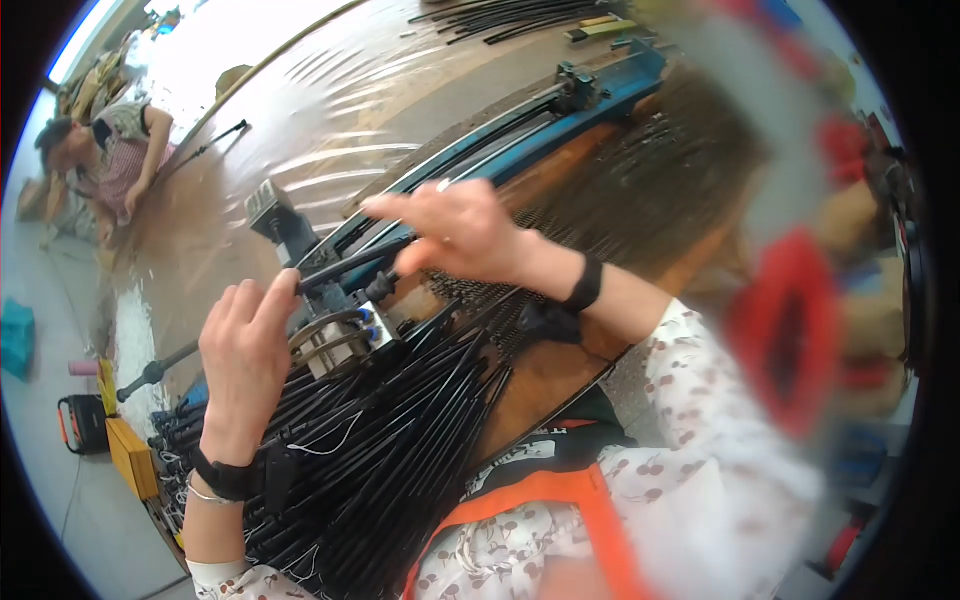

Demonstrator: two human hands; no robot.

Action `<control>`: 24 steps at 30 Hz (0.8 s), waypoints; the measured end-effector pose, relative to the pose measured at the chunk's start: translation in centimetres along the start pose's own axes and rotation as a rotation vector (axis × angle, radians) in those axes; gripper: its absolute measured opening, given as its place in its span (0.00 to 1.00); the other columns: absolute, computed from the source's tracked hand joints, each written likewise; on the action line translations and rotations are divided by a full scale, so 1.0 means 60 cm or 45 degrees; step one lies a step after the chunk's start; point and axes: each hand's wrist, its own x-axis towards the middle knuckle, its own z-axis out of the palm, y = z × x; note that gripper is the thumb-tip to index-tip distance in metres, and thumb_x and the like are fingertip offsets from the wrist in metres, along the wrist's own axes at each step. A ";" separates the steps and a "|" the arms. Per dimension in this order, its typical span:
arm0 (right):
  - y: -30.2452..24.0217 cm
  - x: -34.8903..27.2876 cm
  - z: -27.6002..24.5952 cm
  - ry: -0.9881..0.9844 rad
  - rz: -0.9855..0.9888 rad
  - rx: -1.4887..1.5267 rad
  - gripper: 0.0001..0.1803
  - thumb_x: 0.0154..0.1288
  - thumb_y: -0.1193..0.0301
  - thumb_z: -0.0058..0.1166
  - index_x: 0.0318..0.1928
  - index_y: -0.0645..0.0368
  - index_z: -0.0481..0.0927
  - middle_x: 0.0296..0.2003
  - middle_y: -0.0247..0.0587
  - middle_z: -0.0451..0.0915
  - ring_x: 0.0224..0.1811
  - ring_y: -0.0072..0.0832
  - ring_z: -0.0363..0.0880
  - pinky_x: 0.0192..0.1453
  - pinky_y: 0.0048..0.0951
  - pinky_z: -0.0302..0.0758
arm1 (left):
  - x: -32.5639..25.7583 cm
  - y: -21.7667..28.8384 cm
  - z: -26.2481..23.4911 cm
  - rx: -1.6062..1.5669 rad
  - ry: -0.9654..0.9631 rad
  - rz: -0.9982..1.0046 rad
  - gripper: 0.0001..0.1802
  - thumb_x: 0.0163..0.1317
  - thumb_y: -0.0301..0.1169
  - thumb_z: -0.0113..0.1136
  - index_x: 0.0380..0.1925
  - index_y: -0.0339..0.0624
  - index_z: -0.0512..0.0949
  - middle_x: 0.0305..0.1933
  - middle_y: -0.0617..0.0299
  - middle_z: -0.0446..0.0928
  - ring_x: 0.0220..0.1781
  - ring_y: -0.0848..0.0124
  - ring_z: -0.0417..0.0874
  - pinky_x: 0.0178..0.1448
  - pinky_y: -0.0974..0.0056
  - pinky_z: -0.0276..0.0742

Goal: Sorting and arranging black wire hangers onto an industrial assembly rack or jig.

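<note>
My left hand [243, 345] pinches the near end of a black rod [350, 264] between thumb and fingers. My right hand [450, 228] grips the same rod further along, near a small black knob [381, 288]. The rod lies over a blue metal jig [530, 125] with a grey clamp block [275, 210] at its near end. A large bundle of black rods [380, 440] with white threads lies below both hands, across my lap and the wooden bench [545, 370]. Both wrists wear black bands.
A second person [110, 150] crouches on the floor at the far left. More black rods [500, 18] lie on the floor at the top. Yellow boxes [130, 450] and a small orange-and-black device [82, 422] sit at the lower left. Blurred red things [785, 330] fill the right.
</note>
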 end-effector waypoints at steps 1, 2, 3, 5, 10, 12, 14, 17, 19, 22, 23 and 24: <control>0.015 0.007 -0.021 -0.014 -0.035 -0.025 0.24 0.66 0.57 0.62 0.58 0.54 0.81 0.22 0.32 0.74 0.21 0.21 0.71 0.23 0.26 0.69 | -0.015 -0.024 -0.011 0.012 -0.002 -0.025 0.16 0.58 0.21 0.63 0.47 0.44 0.79 0.29 0.56 0.69 0.32 0.57 0.74 0.37 0.55 0.71; 0.042 -0.017 -0.036 -0.193 0.108 -0.104 0.19 0.68 0.62 0.61 0.55 0.54 0.82 0.26 0.35 0.77 0.24 0.23 0.73 0.25 0.26 0.70 | -0.033 -0.052 -0.025 0.090 0.088 -0.064 0.14 0.61 0.20 0.61 0.48 0.41 0.78 0.31 0.53 0.71 0.34 0.54 0.75 0.39 0.54 0.72; 0.064 -0.029 -0.048 -0.240 0.138 -0.197 0.15 0.69 0.68 0.60 0.54 0.56 0.82 0.27 0.39 0.78 0.26 0.28 0.76 0.29 0.29 0.74 | -0.056 -0.077 -0.043 0.177 0.174 -0.113 0.13 0.63 0.20 0.59 0.48 0.39 0.77 0.33 0.50 0.73 0.37 0.52 0.77 0.41 0.53 0.74; 0.090 -0.075 -0.056 -0.331 0.466 -0.261 0.10 0.71 0.72 0.56 0.49 0.59 0.81 0.36 0.46 0.84 0.38 0.41 0.84 0.43 0.38 0.79 | -0.083 -0.124 -0.080 0.182 0.309 -0.383 0.11 0.68 0.20 0.54 0.49 0.35 0.75 0.39 0.45 0.76 0.41 0.47 0.78 0.45 0.53 0.75; 0.053 0.025 0.038 -0.641 1.010 0.165 0.10 0.75 0.69 0.54 0.45 0.63 0.82 0.33 0.40 0.84 0.36 0.22 0.83 0.43 0.26 0.79 | -0.115 -0.145 -0.126 0.268 0.285 -0.450 0.12 0.70 0.21 0.54 0.52 0.35 0.76 0.40 0.45 0.78 0.41 0.46 0.79 0.44 0.54 0.75; 0.029 0.077 0.129 -0.656 0.898 0.561 0.13 0.74 0.62 0.54 0.47 0.58 0.83 0.29 0.45 0.84 0.31 0.34 0.85 0.40 0.31 0.80 | -0.136 -0.144 -0.129 0.118 0.265 -0.536 0.13 0.69 0.21 0.55 0.53 0.37 0.77 0.39 0.46 0.77 0.40 0.47 0.79 0.42 0.54 0.74; 0.036 0.085 0.195 -0.582 0.527 0.667 0.13 0.72 0.59 0.58 0.44 0.54 0.86 0.28 0.41 0.85 0.28 0.32 0.83 0.40 0.30 0.78 | -0.159 -0.136 -0.151 0.160 0.275 -0.551 0.14 0.69 0.21 0.55 0.53 0.39 0.77 0.38 0.46 0.77 0.38 0.47 0.79 0.41 0.54 0.74; 0.029 0.105 0.241 -0.675 0.221 0.306 0.12 0.68 0.57 0.61 0.39 0.49 0.89 0.29 0.36 0.85 0.30 0.31 0.81 0.53 0.32 0.70 | -0.231 -0.157 -0.165 0.225 0.290 -0.550 0.15 0.69 0.21 0.55 0.55 0.42 0.78 0.35 0.46 0.76 0.35 0.48 0.78 0.39 0.54 0.73; 0.038 0.092 0.255 -0.658 0.180 0.249 0.11 0.67 0.56 0.62 0.39 0.46 0.90 0.30 0.33 0.84 0.35 0.30 0.78 0.59 0.34 0.62 | -0.276 -0.163 -0.164 0.189 0.194 -0.707 0.15 0.70 0.22 0.54 0.55 0.42 0.77 0.35 0.45 0.76 0.34 0.48 0.77 0.39 0.54 0.73; 0.033 0.098 0.270 -0.780 0.153 0.263 0.12 0.67 0.55 0.60 0.39 0.46 0.90 0.31 0.28 0.84 0.40 0.25 0.77 0.58 0.34 0.60 | -0.314 -0.159 -0.158 0.182 0.170 -0.777 0.15 0.70 0.22 0.54 0.56 0.43 0.77 0.34 0.45 0.76 0.33 0.48 0.78 0.38 0.54 0.73; 0.032 0.105 0.273 -0.848 0.092 0.261 0.15 0.68 0.53 0.60 0.40 0.47 0.90 0.33 0.26 0.87 0.41 0.20 0.79 0.58 0.32 0.58 | -0.317 -0.157 -0.155 0.166 0.167 -0.780 0.15 0.70 0.22 0.54 0.56 0.43 0.77 0.34 0.46 0.76 0.33 0.48 0.78 0.38 0.54 0.73; 0.028 0.111 0.279 -0.976 0.120 0.150 0.15 0.68 0.54 0.59 0.37 0.50 0.89 0.30 0.28 0.86 0.38 0.25 0.78 0.58 0.34 0.59 | -0.320 -0.157 -0.149 0.143 0.167 -0.794 0.15 0.70 0.23 0.55 0.56 0.44 0.77 0.34 0.46 0.76 0.33 0.48 0.78 0.38 0.54 0.73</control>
